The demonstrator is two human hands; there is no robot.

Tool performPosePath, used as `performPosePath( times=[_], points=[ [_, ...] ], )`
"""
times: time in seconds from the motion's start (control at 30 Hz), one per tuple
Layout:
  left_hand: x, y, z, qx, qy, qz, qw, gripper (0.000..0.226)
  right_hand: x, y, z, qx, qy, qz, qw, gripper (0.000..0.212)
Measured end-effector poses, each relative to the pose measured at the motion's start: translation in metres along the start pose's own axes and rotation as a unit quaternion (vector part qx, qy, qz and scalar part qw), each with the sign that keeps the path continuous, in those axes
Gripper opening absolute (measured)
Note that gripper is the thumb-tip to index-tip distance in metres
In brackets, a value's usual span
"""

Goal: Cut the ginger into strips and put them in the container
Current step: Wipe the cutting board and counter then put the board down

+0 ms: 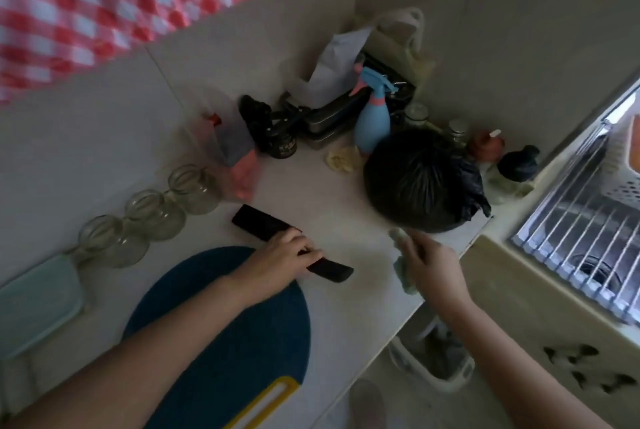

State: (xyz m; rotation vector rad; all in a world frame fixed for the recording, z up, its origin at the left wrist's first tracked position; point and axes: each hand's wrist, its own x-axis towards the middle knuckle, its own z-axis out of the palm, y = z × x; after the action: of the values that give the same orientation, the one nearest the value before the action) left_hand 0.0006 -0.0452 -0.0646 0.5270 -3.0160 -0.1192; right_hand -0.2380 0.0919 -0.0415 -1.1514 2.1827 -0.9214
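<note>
Noted: left hand (284,255) curled round a long black knife-like tool (258,222) lying just beyond the dark blue oval cutting board (242,324); right hand (434,264) clutching a blurred pale green object (403,269) near the edge of the pale counter (346,214). Unable to confirm ginger in view; pale green lidded plastic container (34,300) well left of the board. Risk of a cut if gripping over a bare blade unseen.

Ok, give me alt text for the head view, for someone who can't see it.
The left hand grips a long black object, maybe a knife, on the counter beside a blue cutting board; the right hand holds something pale green at the counter edge. Three glass jars stand by the wall.
</note>
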Motion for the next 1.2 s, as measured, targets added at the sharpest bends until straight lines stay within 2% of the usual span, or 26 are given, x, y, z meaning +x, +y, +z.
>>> performPosePath(
  times=[0.1,0.17,0.27,0.33,0.37,0.43,0.5,0.57,0.67,0.77,0.83,0.9,0.93,1.0,1.07,1.13,1.2],
  points=[
    [-0.051,0.015,0.003,-0.008,-0.021,-0.017,1.000,0.051,-0.003,-0.025,0.041,-0.016,-0.014,-0.129,0.991,0.028],
    [-0.073,0.021,0.010,-0.010,-0.035,-0.036,0.999,0.055,-0.003,-0.037,0.075,-0.049,-0.072,-0.205,0.975,0.032],
    [-0.092,0.023,0.019,-0.018,-0.046,-0.072,0.996,0.058,-0.004,-0.037,0.122,-0.132,-0.213,-0.248,0.936,0.040],
    [-0.097,0.024,0.022,-0.032,-0.045,-0.085,0.995,0.054,-0.006,-0.025,0.139,-0.219,-0.254,-0.238,0.911,0.051],
    [-0.098,0.024,0.022,-0.049,-0.053,-0.090,0.993,0.051,-0.007,-0.019,0.141,-0.254,-0.245,-0.239,0.905,0.056],
    [-0.095,0.025,0.018,-0.087,-0.076,-0.106,0.988,0.044,-0.011,-0.006,0.137,-0.288,-0.207,-0.222,0.908,0.052],
    [-0.086,0.025,0.014,-0.130,-0.090,-0.134,0.978,0.042,-0.019,0.007,0.125,-0.271,-0.163,-0.178,0.932,0.055],
    [-0.070,0.026,0.010,-0.170,-0.073,-0.168,0.968,0.043,-0.029,0.024,0.109,-0.250,-0.111,-0.130,0.953,0.058],
    [-0.039,0.020,0.006,-0.216,-0.063,-0.255,0.940,0.047,-0.049,0.060,0.079,-0.232,-0.006,-0.090,0.968,0.059],
    [-0.012,0.000,0.007,-0.188,-0.123,-0.369,0.902,0.055,-0.049,0.073,0.056,-0.187,0.044,-0.048,0.980,0.058],
    [0.000,-0.013,0.009,-0.149,-0.169,-0.401,0.888,0.059,-0.033,0.058,0.054,-0.118,0.080,-0.026,0.990,0.056],
    [0.007,-0.022,0.008,-0.152,-0.196,-0.411,0.877,0.059,-0.009,0.025,0.065,-0.094,0.097,-0.078,0.988,0.057],
    [0.010,-0.025,0.005,-0.158,-0.206,-0.410,0.874,0.058,0.005,0.009,0.077,-0.103,0.069,-0.126,0.984,0.057],
    [0.014,-0.032,-0.003,-0.170,-0.224,-0.401,0.872,0.052,0.028,-0.020,0.112,-0.133,-0.058,-0.218,0.965,0.052],
    [0.014,-0.040,-0.008,-0.176,-0.231,-0.389,0.874,0.049,0.051,-0.034,0.146,-0.183,-0.181,-0.306,0.917,0.049],
    [0.013,-0.047,-0.008,-0.171,-0.231,-0.389,0.875,0.050,0.077,-0.036,0.163,-0.253,-0.237,-0.366,0.864,0.048],
    [0.013,-0.050,-0.004,-0.178,-0.227,-0.392,0.874,0.049,0.104,-0.037,0.166,-0.310,-0.249,-0.390,0.831,0.049]
  ],
)
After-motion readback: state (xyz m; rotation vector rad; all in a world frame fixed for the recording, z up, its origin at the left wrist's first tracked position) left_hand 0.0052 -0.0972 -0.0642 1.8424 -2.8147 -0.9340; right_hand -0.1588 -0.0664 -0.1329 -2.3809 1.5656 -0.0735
